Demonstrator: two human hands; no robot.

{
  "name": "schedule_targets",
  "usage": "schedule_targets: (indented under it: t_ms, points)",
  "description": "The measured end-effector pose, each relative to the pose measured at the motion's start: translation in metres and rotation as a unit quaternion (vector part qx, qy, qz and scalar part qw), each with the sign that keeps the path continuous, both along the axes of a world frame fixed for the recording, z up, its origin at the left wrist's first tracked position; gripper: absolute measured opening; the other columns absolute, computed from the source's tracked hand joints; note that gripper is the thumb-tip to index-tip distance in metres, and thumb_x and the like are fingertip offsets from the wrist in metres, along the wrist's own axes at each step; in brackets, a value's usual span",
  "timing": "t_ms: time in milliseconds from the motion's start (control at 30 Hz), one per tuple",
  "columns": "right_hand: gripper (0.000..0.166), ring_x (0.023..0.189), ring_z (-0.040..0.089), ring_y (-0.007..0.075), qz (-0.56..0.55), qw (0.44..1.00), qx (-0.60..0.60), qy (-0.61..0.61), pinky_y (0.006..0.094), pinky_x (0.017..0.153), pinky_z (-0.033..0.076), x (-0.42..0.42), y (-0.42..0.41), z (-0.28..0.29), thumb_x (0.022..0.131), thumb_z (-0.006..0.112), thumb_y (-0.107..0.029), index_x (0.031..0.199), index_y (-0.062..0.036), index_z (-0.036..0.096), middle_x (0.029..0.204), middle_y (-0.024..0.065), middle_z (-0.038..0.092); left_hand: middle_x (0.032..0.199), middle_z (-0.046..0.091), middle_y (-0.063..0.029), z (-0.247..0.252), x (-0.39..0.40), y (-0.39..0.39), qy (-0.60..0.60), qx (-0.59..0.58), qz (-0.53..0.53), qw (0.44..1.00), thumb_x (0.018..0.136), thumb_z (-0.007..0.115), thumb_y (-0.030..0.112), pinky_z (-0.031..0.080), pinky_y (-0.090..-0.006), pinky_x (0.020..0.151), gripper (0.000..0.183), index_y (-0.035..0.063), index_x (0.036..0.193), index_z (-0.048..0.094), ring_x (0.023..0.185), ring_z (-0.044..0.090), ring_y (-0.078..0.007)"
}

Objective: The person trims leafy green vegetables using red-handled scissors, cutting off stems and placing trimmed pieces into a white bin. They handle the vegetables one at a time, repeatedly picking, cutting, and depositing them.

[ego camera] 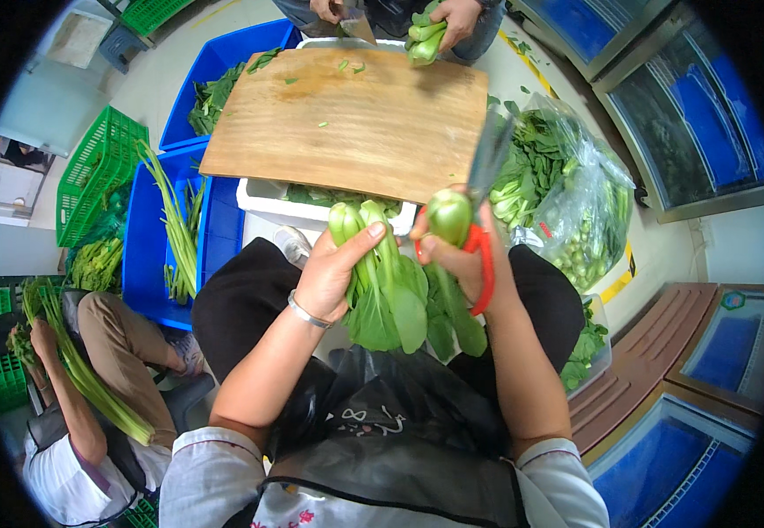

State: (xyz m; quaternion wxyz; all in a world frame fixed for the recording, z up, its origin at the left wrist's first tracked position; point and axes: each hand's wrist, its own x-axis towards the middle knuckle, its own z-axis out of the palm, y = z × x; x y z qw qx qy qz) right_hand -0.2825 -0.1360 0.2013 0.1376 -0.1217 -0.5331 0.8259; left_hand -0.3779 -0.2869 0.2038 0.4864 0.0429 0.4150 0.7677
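Note:
My left hand (339, 270) grips a small bunch of bok choy (382, 290), its pale stems pointing up and its leaves hanging over my lap. In my right hand (464, 257) is another bok choy head (448, 216), base up, with its leaves trailing below. The same hand also holds red-handled scissors (486, 270), whose dark blades point up and away, blurred. Beyond my hands lies a wooden board (355, 125) resting on a white foam box (269, 204) with greens inside.
Blue crates (161, 264) with leafy and long-stemmed greens stand at left, near a green crate (101, 171). At right lies a clear plastic bag (593, 198) of bok choy. A co-worker's hand (457, 23) holds bok choy opposite; another person (72, 409) handles celery-like stalks at left.

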Motion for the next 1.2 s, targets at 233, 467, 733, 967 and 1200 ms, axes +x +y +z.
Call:
schedule_targets:
  t_ms: [233,467,733,967,1200]
  points:
    - [0.054,0.090,0.052,0.0112,-0.003,0.990,0.133,-0.035,0.0259,0.077,0.045,-0.005,-0.011,-0.014,0.077,0.068,-0.004,0.118,-0.0039,0.035,0.102,0.0048,0.051,0.091,0.057,-0.0047,-0.014,0.003,-0.001,0.228,-0.115,0.025,0.966,0.084,0.058,0.007,0.045,-0.0244,0.074,0.021,-0.0003,0.102,0.048,0.084,0.054,-0.0106]
    - [0.050,0.091,0.049,0.0106,0.005,0.993,0.093,-0.068,0.0259,0.080,0.042,0.000,0.000,-0.011,0.075,0.069,-0.005,0.114,-0.0034,0.039,0.099,0.0044,0.050,0.081,0.050,0.0004,-0.012,-0.006,-0.005,0.362,-0.151,-0.042,0.919,0.078,0.065,0.010,0.041,-0.0225,0.067,0.026,0.0037,0.094,0.046,0.075,0.046,-0.0064]
    - [0.044,0.084,0.048,0.0076,0.043,0.987,0.118,-0.097,0.0228,0.074,0.041,0.002,0.004,-0.005,0.075,0.065,-0.002,0.112,-0.0068,0.042,0.095,0.0015,0.051,0.079,0.048,0.0022,-0.011,-0.011,-0.011,0.347,-0.148,-0.127,0.917,0.078,0.063,0.008,0.040,-0.0211,0.065,0.023,0.0037,0.094,0.047,0.074,0.044,-0.0055]
    - [0.041,0.082,0.047,0.0071,0.100,0.974,0.177,-0.096,0.0214,0.073,0.040,-0.008,0.006,-0.011,0.076,0.063,0.000,0.110,-0.0059,0.041,0.091,0.0001,0.050,0.091,0.059,-0.0150,-0.029,-0.031,-0.047,0.024,0.061,-0.165,0.984,0.078,0.064,0.017,0.046,-0.0270,0.060,0.034,0.0016,0.104,0.048,0.070,0.055,-0.0159]
    - [0.046,0.080,0.059,0.0304,-0.052,0.899,0.418,-0.117,0.0357,0.073,0.046,-0.063,0.005,-0.059,0.077,0.068,-0.008,0.113,-0.0092,0.039,0.090,0.0154,0.059,0.106,0.056,-0.0153,-0.037,-0.069,-0.089,0.076,0.005,0.130,0.989,0.079,0.058,0.014,0.051,-0.0339,0.076,0.037,-0.0022,0.112,0.049,0.088,0.059,-0.0230]
